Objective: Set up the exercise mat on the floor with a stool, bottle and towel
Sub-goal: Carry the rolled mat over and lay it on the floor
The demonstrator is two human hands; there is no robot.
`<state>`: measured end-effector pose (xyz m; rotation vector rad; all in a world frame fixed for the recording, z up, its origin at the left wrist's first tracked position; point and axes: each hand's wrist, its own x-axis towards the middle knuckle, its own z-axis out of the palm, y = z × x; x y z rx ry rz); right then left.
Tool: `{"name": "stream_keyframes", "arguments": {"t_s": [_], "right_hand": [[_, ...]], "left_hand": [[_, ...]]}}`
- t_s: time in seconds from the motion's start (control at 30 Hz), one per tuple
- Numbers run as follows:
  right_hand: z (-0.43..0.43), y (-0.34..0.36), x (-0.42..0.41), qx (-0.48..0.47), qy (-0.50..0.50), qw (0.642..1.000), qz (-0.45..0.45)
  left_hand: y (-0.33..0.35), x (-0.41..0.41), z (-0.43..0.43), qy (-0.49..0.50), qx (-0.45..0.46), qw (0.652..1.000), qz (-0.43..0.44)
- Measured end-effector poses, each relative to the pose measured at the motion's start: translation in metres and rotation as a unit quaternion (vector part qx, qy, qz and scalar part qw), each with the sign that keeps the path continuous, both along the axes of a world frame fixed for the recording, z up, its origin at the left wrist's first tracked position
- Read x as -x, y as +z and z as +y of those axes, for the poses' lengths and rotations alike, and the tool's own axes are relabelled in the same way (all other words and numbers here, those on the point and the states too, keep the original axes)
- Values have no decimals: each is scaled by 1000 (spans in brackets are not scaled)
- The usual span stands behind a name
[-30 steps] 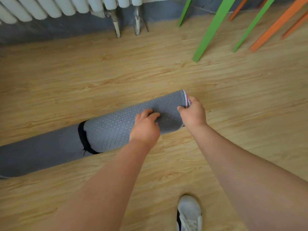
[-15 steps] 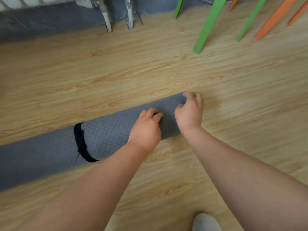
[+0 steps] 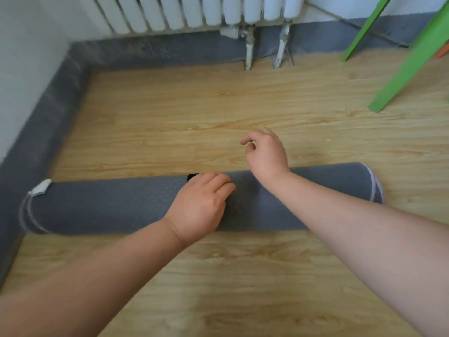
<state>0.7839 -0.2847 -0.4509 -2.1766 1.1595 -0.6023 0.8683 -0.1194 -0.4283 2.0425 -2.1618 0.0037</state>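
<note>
A rolled grey exercise mat lies across the wooden floor, its left end near the grey skirting. My left hand rests on top of the roll near its middle, fingers lying over the mat and covering most of a black strap. My right hand hovers above the far side of the roll, fingers loosely curled and holding nothing. A white tag sticks out at the mat's left end. No stool seat, bottle or towel is in view.
A white radiator with two pipes stands at the back wall. Green legs slant down to the floor at the right. A grey skirting runs along the left wall. Bare wooden floor lies beyond the mat.
The view has swung left, showing the whole roll. My right hand has let go of the mat's right end and lifted off it. My left hand has shifted along the roll onto the strap.
</note>
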Motion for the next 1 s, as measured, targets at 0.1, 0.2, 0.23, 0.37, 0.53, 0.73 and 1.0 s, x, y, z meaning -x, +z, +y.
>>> {"name": "stream_keyframes", "arguments": {"t_s": [0.1, 0.2, 0.23, 0.37, 0.53, 0.73, 1.0], "right_hand": [[28, 1, -16, -5, 43, 999, -2], [46, 0, -19, 17, 94, 995, 7], [50, 1, -19, 33, 111, 993, 11], [66, 2, -11, 77, 165, 982, 40], [79, -7, -5, 72, 198, 974, 87], [70, -9, -11, 100, 236, 955, 150], [75, -14, -27, 100, 246, 952, 151]], "left_hand": [[6, -19, 30, 78, 7, 997, 11], [-5, -30, 58, 153, 9, 988, 17], [-10, -33, 66, 189, 5, 982, 25], [-30, -40, 95, 257, -65, 964, 30], [-41, -40, 97, 235, -109, 965, -38], [-47, -55, 70, 260, -54, 964, -7], [-60, -63, 57, 262, -15, 960, 94]]}}
